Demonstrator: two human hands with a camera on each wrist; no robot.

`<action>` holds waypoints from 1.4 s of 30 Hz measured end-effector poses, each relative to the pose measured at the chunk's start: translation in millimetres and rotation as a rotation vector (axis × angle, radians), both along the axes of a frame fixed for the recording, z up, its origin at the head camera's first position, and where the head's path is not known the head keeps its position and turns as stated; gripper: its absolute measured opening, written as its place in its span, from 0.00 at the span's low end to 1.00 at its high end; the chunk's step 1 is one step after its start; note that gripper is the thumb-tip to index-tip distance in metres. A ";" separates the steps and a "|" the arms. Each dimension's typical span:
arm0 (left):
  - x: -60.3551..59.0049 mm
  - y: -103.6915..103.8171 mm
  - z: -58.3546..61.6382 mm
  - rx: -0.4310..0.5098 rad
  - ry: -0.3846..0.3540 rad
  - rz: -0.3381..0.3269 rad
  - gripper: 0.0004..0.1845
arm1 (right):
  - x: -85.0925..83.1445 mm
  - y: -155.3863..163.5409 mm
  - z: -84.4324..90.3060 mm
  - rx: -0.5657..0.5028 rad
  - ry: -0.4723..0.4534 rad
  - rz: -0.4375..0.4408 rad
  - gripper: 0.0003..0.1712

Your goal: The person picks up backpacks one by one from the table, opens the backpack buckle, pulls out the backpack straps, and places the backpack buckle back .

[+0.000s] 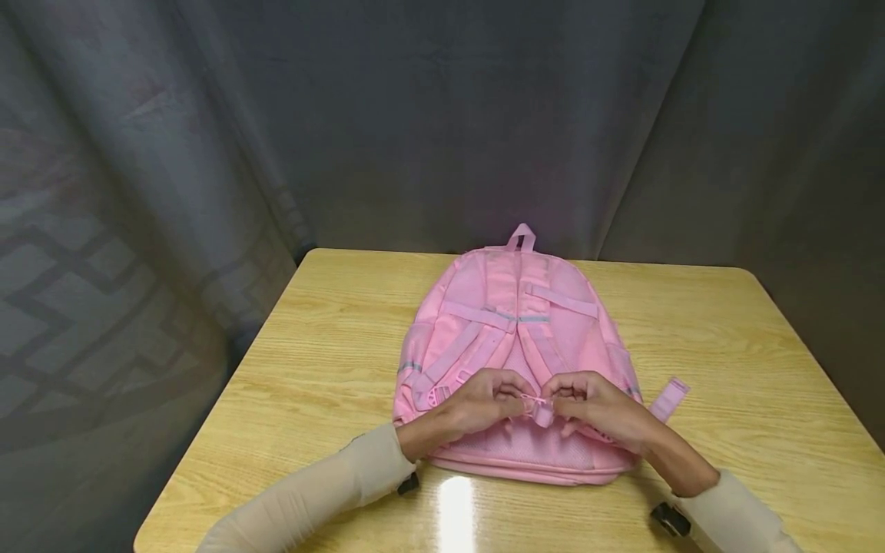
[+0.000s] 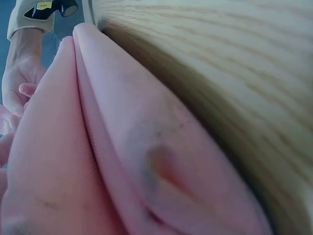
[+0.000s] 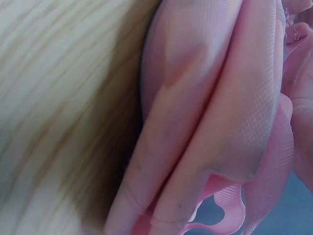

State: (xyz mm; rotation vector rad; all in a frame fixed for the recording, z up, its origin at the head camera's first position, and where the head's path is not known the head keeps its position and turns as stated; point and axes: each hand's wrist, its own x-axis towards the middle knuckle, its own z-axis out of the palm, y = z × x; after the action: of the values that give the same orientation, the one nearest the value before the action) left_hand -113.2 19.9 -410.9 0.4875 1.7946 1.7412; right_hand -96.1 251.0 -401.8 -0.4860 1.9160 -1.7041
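A pink backpack (image 1: 525, 453) lies on the table with its shoulder-strap side up and its top handle (image 1: 522, 233) at the far end. Over its lower part, both hands meet at a short pink strap piece (image 1: 543, 415) with thin pink strands about it. My left hand (image 1: 480, 401) pinches it from the left, thumb and fingers bent together. From the right, my right hand (image 1: 600, 405) pinches the other side, close to the left fingertips. The left wrist view shows the backpack's bottom edge (image 2: 122, 98) close up, with the right hand (image 2: 24, 73) beyond it.
Pale wooden table (image 1: 332, 338) surrounds the backpack. A loose strap end (image 1: 669, 398) sticks out past the bag's right side. A plastic strap buckle (image 1: 439, 395) lies by the left hand. Dark grey curtains (image 1: 442, 115) hang behind the table and along its left side.
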 end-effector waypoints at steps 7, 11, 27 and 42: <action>0.4 1.5 1.3 -0.018 0.017 0.029 0.10 | -0.8 0.0 -1.3 -0.053 0.079 0.022 0.09; 0.0 2.4 0.5 -0.030 0.008 0.048 0.11 | -1.3 -1.2 -2.7 -0.013 0.146 0.019 0.07; 2.4 3.1 -1.2 -0.067 0.021 0.096 0.09 | -0.1 -5.8 16.5 0.170 0.162 0.019 0.10; 8.7 6.6 -0.2 -0.081 0.081 0.114 0.06 | 10.6 -24.0 41.6 0.467 0.209 0.001 0.09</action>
State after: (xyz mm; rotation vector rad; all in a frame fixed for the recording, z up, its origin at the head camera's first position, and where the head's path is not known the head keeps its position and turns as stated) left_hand -104.5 26.5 -411.0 0.4349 1.9762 1.7387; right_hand -85.5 226.9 -360.2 -0.4933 2.3691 -1.1797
